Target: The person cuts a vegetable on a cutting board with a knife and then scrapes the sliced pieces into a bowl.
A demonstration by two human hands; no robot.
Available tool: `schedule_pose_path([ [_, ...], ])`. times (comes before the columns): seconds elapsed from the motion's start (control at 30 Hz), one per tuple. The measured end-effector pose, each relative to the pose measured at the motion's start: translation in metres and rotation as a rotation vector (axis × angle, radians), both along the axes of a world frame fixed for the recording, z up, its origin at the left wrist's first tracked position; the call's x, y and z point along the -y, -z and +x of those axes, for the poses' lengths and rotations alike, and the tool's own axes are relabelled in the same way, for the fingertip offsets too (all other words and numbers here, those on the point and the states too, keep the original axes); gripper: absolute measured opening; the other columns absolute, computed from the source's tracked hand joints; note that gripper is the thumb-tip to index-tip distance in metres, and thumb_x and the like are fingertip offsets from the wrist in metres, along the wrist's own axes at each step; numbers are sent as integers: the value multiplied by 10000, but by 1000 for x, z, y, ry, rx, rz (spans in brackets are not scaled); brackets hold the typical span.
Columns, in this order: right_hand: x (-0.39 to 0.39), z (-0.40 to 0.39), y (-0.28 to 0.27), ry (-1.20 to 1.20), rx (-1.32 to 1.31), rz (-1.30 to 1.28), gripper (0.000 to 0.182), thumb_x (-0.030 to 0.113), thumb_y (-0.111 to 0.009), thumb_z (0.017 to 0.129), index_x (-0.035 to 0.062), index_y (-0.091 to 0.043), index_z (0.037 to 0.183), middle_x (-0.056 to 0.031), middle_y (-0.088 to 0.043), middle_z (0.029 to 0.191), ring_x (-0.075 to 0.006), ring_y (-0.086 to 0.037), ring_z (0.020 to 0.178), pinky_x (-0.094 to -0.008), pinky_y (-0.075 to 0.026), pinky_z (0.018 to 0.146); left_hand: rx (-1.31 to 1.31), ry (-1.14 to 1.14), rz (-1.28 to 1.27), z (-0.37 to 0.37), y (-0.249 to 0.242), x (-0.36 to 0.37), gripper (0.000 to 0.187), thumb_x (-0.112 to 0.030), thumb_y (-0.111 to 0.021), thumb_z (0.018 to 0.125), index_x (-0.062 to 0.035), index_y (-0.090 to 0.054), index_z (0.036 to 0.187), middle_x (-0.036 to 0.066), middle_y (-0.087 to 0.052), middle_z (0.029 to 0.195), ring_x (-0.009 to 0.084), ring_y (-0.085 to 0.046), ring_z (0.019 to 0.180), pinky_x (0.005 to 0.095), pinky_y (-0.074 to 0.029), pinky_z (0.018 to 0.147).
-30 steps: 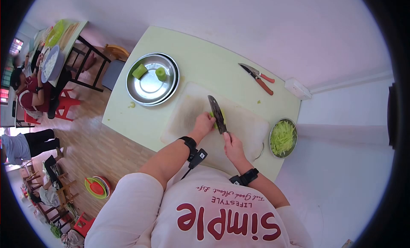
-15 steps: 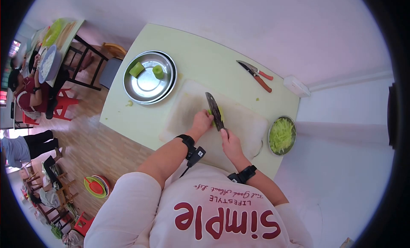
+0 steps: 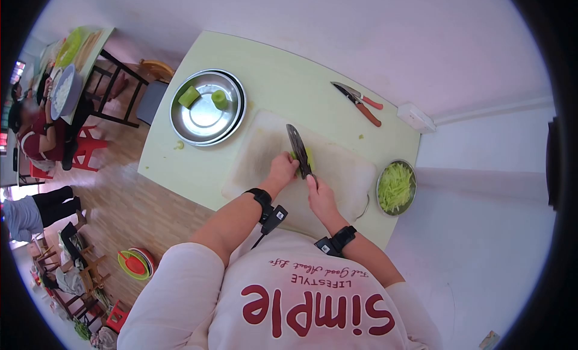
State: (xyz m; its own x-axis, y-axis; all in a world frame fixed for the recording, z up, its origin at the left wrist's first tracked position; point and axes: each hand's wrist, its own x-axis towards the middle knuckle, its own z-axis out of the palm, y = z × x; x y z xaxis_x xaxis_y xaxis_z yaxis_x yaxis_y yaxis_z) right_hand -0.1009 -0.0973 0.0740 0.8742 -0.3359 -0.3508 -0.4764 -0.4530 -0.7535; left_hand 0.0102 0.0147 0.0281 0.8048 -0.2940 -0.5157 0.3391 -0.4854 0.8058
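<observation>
My right hand [image 3: 322,196] is closed round the handle of a dark-bladed kitchen knife [image 3: 298,146], whose blade points away from me over the white cutting board [image 3: 346,169]. Under and beside the blade lies a piece of pale green vegetable [image 3: 310,157], partly hidden by it. With curled fingers, my left hand [image 3: 283,169] presses on the vegetable just left of the blade. To the right, a metal bowl [image 3: 413,200] holds shredded green vegetable [image 3: 395,187]. At the upper left, two green vegetable chunks [image 3: 189,97] lie in a stacked steel dish [image 3: 201,132].
Two more knives [image 3: 361,108] lie near the table's far edge, close to a white box [image 3: 415,117] by the wall. Small green scraps dot the pale green table [image 3: 277,67]. Across the room at left sits a person [image 3: 45,139] at another table; red stools and baskets stand on the floor.
The view has shifted slightly. Both hands stay at the vegetable, and the knife blade has tilted a little; little else differs.
</observation>
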Motion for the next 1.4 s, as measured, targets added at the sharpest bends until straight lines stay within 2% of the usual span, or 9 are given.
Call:
schedule_pose_path([
  [0.07,-2,6,-10,20,-85,64,433,411,-445,973,7,-598,1010,-254,-609,812,-429,-598,797,-461,-467,704,-40,0,-50,0,1,-3,166,-129,-573,849,12,-524,775,132,-618,624,219,-656,548,347,-530,529],
  [0.2,-1,8,4,-1,-107,37,437,413,-438,974,10,-602,1022,-259,-613,826,-430,-601,812,-467,-467,710,-66,6,-215,-1,18,-14,142,-118,-541,883,13,-519,834,118,-627,695,198,-652,600,331,-537,556],
  [0.27,-1,7,5,18,-109,52,437,410,-432,975,14,-604,1034,-264,-615,837,-434,-601,825,-472,-468,722,-237,-55,-434,-1,25,-16,117,-91,-514,911,13,-512,856,117,-628,731,204,-660,615,318,-544,561],
  [0.4,-1,4,16,44,-75,68,429,404,-438,973,14,-603,1040,-263,-616,831,-438,-600,817,-471,-471,718,-246,19,-316,6,9,-17,113,-91,-499,932,9,-512,883,113,-635,769,205,-663,632,307,-547,571],
  [0.47,2,0,31,19,32,35,425,426,-451,982,30,-605,1006,-27,-495,541,-125,-504,444,-297,-410,435,-271,59,-271,9,6,-16,109,-87,-501,932,12,-516,889,112,-636,773,201,-665,634,307,-550,575],
  [0.57,4,-1,35,11,23,40,417,416,-451,984,31,-606,1014,-20,-488,533,-119,-487,427,-289,-398,422,-320,87,-294,12,10,-19,115,-105,-491,943,6,-515,936,104,-641,799,184,-669,690,300,-552,622],
  [1.0,3,-6,13,19,108,25,375,370,-468,985,21,-584,914,-17,-478,548,-110,-485,458,-284,-394,442,-146,36,-122,7,3,-7,141,-105,-555,877,10,-545,796,112,-638,656,184,-664,569,304,-549,530],
  [1.07,2,-8,-10,27,-18,79,408,377,-481,965,-15,-573,898,-211,-544,674,-372,-548,633,-429,-436,609,-134,43,-76,6,8,-6,148,-117,-577,872,5,-542,796,107,-633,646,186,-663,554,306,-547,518],
  [1.4,1,-13,-15,38,-20,109,401,372,-466,974,-11,-569,917,-197,-533,663,-357,-545,621,-419,-434,599,-122,7,-53,5,3,-2,156,-121,-595,866,-3,-531,786,106,-629,633,188,-662,542,308,-542,497],
])
